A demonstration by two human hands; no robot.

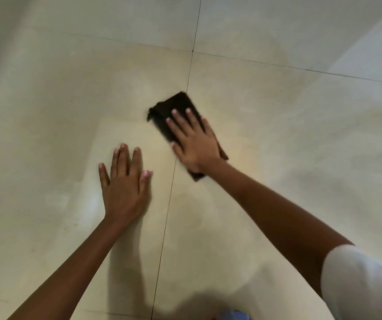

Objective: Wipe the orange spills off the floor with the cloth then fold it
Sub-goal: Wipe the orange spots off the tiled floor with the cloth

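Observation:
A dark brown cloth [176, 105] lies folded small on the pale tiled floor [277, 125], just right of a tile joint. My right hand [194, 142] lies flat on top of it with straight fingers, pressing it down; much of the cloth is hidden under the palm. To the left of the joint, my left hand [125, 181] rests flat on the bare floor, fingers spread, apart from the cloth. I see no distinct orange spill; a faint yellowish tint shows on the tile near the right hand.
Large cream tiles with thin dark joints [169, 204] stretch all around. A white sleeve [358, 280] covers my right upper arm. A bit of blue fabric [233, 316] shows at the bottom edge.

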